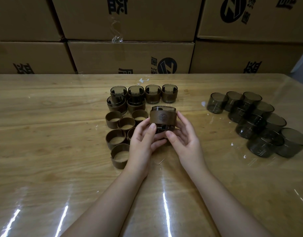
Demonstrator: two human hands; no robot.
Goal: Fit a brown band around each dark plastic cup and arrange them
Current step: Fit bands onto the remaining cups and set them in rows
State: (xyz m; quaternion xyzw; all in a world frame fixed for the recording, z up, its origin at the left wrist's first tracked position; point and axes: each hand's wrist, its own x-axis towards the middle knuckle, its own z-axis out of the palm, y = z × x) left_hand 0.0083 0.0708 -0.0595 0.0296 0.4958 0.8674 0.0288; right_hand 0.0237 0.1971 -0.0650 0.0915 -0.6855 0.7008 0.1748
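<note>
The base of the cup (pixel 163 109) is hidden behind both thumbs, the stamp on its brown band (pixel 162 118) too dim to read. The left hand (pixel 143 135) and right hand (pixel 184 134) grip it mid-bench (pixel 44 117), loose bands (pixel 113 146) at nine o'clock, bare cups (pixel 249 127) at three.

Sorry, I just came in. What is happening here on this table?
A person holds one dark cup with the left hand and the right hand, and a brown band is already around it. Six banded cups stand in two rows behind it. Loose bands wait on the table to the left, and bare cups are clustered to the right.
</note>
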